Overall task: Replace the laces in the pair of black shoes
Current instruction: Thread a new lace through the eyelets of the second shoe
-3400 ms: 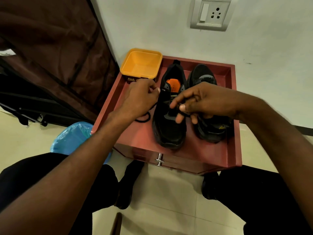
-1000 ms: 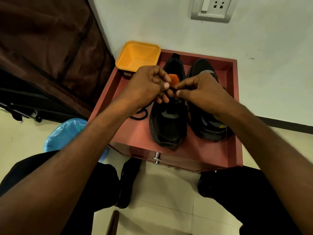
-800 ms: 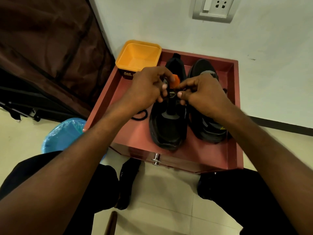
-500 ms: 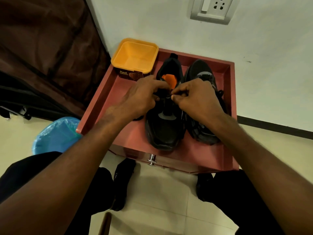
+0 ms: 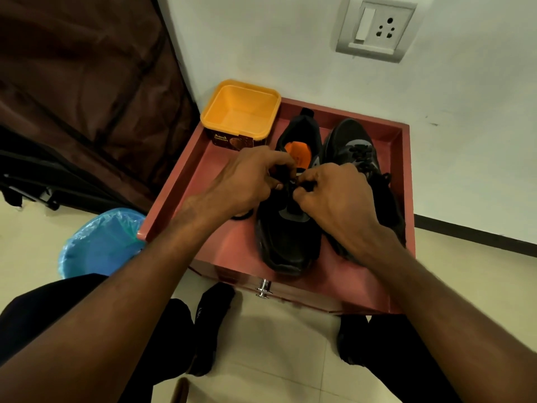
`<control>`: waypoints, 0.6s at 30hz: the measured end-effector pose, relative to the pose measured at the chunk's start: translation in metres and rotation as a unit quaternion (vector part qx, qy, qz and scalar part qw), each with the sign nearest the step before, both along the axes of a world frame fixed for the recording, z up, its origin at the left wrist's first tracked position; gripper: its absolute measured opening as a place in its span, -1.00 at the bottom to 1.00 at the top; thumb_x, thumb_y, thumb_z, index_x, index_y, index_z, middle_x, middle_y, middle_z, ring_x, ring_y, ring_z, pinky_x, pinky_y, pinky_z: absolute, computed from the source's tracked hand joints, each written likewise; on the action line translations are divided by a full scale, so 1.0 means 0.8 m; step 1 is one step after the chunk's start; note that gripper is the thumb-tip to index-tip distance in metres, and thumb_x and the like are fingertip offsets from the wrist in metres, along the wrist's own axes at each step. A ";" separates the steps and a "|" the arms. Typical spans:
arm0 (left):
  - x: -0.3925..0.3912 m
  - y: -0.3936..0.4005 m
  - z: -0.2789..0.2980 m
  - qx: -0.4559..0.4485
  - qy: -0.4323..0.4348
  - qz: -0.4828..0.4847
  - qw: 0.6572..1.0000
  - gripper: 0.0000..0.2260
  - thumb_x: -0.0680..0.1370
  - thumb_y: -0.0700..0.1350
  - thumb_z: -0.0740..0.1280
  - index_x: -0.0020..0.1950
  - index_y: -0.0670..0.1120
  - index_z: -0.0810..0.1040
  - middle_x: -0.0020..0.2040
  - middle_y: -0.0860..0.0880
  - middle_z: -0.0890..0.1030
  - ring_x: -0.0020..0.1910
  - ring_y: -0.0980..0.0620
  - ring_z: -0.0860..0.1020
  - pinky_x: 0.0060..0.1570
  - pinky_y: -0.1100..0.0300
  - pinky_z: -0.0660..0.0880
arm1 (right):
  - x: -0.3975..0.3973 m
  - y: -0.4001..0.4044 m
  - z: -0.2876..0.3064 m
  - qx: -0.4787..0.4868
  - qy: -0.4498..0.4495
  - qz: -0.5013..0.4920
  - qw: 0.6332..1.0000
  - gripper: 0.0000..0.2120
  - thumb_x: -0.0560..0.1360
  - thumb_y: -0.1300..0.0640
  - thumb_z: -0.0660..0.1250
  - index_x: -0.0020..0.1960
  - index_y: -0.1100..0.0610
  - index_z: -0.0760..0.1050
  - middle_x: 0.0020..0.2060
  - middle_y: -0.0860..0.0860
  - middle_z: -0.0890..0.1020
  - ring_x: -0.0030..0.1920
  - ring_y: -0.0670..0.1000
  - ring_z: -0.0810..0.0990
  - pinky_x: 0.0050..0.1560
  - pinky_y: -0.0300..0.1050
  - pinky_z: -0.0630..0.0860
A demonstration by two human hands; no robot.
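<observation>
Both grips are pinched on the black lace (image 5: 286,181) over the left shoe (image 5: 287,228): left hand (image 5: 247,181), right hand (image 5: 334,196). The hands hide its eyelets. It sits on a red counter (image 5: 220,245) beside the laced right shoe (image 5: 357,152), orange insole showing. The yellow tub (image 5: 241,112) behind reads "Amul".

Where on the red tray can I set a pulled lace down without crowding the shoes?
Bare tray floor lies left of the left shoe, in front of the orange tub, and along the front edge before the toes. It is crowded at centre, where both hands work the lace, and right, by the second shoe.
</observation>
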State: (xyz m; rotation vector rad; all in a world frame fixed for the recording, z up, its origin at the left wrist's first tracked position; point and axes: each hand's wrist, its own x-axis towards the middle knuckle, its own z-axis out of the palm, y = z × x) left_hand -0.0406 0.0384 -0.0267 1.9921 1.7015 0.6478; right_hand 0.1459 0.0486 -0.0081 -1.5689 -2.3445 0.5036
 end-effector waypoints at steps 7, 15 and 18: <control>-0.004 -0.003 -0.009 -0.005 -0.034 0.009 0.999 -0.57 0.42 -0.32 0.56 0.13 0.14 0.68 -0.09 0.06 0.53 -0.21 0.18 0.55 -0.20 0.12 0.60 | 0.000 0.005 -0.009 -0.068 0.091 -0.026 0.993 -0.78 0.49 0.08 0.44 0.10 -0.07 0.74 -0.18 -0.14 0.74 -0.28 -0.12 0.66 -0.25 -0.09 0.66; -0.002 -0.013 -0.013 0.005 -0.047 0.014 0.999 -0.50 0.45 -0.32 0.55 0.29 0.11 0.65 -0.05 0.10 0.50 -0.18 0.09 0.59 -0.15 0.11 0.61 | 0.001 0.009 -0.012 -0.052 0.031 -0.004 0.998 -0.78 0.51 0.04 0.42 0.13 -0.13 0.72 -0.16 -0.11 0.73 -0.27 -0.07 0.65 -0.28 -0.11 0.62; 0.001 -0.015 -0.011 0.003 -0.039 0.019 0.999 -0.50 0.46 -0.29 0.54 0.32 0.11 0.63 -0.07 0.13 0.49 -0.18 0.10 0.57 -0.18 0.18 0.54 | -0.005 0.009 -0.016 -0.048 0.019 0.005 0.999 -0.77 0.51 0.06 0.41 0.13 -0.09 0.72 -0.18 -0.06 0.72 -0.29 -0.01 0.64 -0.29 -0.06 0.63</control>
